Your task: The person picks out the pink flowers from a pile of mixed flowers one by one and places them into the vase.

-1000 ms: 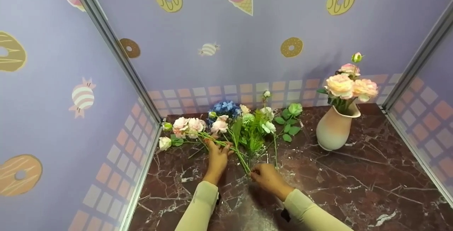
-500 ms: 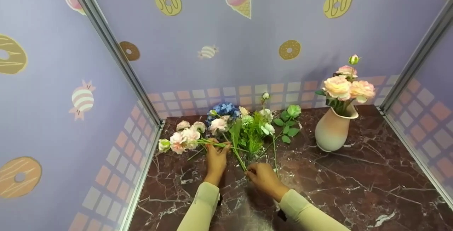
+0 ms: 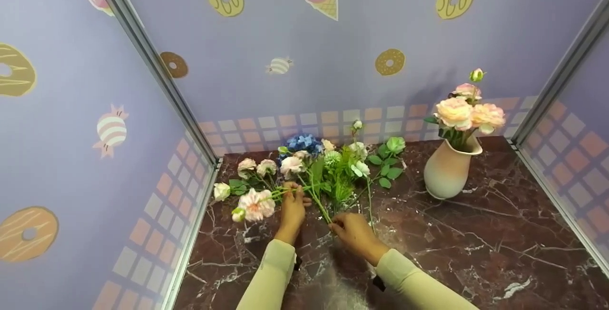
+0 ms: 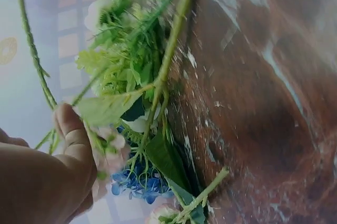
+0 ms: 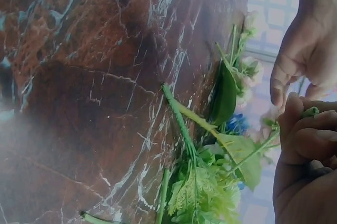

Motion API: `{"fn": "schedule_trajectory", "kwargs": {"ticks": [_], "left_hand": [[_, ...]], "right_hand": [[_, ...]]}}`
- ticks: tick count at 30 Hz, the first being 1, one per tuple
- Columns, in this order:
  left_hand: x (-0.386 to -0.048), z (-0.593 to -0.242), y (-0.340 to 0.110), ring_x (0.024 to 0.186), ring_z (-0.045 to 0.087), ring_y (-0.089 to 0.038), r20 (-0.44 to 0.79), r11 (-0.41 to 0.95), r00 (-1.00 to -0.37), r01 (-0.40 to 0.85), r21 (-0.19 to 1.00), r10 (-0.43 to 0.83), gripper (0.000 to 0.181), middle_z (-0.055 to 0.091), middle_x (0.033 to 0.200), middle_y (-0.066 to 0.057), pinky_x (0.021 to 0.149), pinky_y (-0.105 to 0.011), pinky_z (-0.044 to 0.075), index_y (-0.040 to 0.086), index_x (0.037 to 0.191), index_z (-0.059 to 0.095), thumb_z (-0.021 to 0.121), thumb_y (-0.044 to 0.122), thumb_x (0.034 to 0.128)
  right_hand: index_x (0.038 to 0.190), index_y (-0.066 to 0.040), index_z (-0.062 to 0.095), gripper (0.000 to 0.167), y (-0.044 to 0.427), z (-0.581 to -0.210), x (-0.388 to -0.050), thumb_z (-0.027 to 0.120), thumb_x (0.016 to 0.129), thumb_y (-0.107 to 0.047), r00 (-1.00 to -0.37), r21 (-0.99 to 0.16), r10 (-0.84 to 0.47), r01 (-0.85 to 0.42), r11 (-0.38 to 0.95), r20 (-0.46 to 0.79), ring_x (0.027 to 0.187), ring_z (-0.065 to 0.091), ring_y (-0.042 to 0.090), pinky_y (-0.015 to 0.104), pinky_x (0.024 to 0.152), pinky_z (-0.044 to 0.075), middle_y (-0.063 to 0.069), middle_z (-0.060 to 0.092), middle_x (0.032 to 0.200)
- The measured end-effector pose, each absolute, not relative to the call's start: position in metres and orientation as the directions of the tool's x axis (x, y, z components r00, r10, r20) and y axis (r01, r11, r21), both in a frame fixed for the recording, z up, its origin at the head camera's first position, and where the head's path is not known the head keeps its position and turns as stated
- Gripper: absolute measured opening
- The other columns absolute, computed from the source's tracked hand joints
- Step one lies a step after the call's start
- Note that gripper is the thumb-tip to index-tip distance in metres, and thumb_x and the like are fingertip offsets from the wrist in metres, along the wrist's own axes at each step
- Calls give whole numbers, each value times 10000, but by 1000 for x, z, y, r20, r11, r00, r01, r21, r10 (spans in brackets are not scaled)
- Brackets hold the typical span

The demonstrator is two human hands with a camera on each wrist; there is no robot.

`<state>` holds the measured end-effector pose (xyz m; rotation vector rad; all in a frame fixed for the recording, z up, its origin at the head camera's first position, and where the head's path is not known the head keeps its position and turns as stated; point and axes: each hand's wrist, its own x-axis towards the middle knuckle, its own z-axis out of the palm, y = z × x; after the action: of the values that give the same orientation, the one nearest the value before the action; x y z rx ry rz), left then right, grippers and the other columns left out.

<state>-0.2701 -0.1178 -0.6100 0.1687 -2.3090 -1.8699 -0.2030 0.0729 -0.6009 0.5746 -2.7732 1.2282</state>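
Note:
My left hand (image 3: 292, 211) pinches a green flower stem (image 4: 32, 50) between thumb and fingers, plainest in the left wrist view. An open pink flower (image 3: 257, 204) with a pale bud sits left of that hand, low over the table. My right hand (image 3: 356, 235) grips the stem's lower end in the head view; in the right wrist view a cut stem end (image 5: 310, 112) pokes out between its curled fingers. Behind both hands lie loose flowers: a blue hydrangea (image 3: 304, 146), pink blooms (image 3: 292, 165), green foliage (image 3: 338, 184) and a white flower (image 3: 360, 169).
A pale pink-and-white vase (image 3: 446, 172) with several peach flowers (image 3: 454, 112) stands at the right rear of the marbled table (image 3: 476, 243). A green rose (image 3: 396, 145) lies between it and the pile. Patterned walls enclose the back and sides.
The pink flower on the held stem has swung down and toward me, uncovering a white rose and pink blooms at the left. My right hand has shifted slightly left and away from me.

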Motion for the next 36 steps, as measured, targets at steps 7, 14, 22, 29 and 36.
{"fn": "schedule_trajectory", "kwargs": {"ticks": [7,14,22,29,36], "left_hand": [[-268,-610,-117,892,649,-233,55,98,-973,34,995,-224,219,774,1021,-204,835,-299,519,-63,1212,648,584,145,1193],[-267,-605,-117,685,394,-97,-11,21,-982,-15,1000,-191,435,552,844,34,632,-218,354,-59,1375,663,422,282,1252],[-264,-602,-117,712,403,-113,-149,-161,-977,-125,979,-149,302,461,958,-9,602,-218,393,34,1375,565,335,192,1259],[-265,-599,-119,831,455,-119,-184,-364,-977,-136,922,-103,226,506,1066,-40,739,-250,447,92,1288,555,351,183,1257],[-265,-601,-118,931,581,-104,-134,-392,-977,-59,918,-166,372,633,1277,-80,840,-232,538,-166,1453,569,464,111,1228]], "right_hand": [[936,-37,816,106,72,-599,-203,791,1038,-51,-919,-693,-347,-374,616,187,652,531,65,260,592,446,43,758,763],[957,-41,806,99,71,-597,-200,778,1052,-51,-901,-664,-355,-427,614,250,648,535,50,271,590,467,38,740,743],[924,-33,791,71,68,-601,-197,822,988,-23,-885,-613,-326,-465,638,332,696,698,183,340,626,562,90,798,800],[991,3,796,64,65,-605,-195,824,1000,-54,-880,-603,-326,-475,641,346,734,753,249,384,655,608,124,819,848],[988,-26,792,46,63,-606,-196,811,1010,-62,-879,-601,-325,-475,642,348,728,724,196,357,649,585,90,807,835]]}}
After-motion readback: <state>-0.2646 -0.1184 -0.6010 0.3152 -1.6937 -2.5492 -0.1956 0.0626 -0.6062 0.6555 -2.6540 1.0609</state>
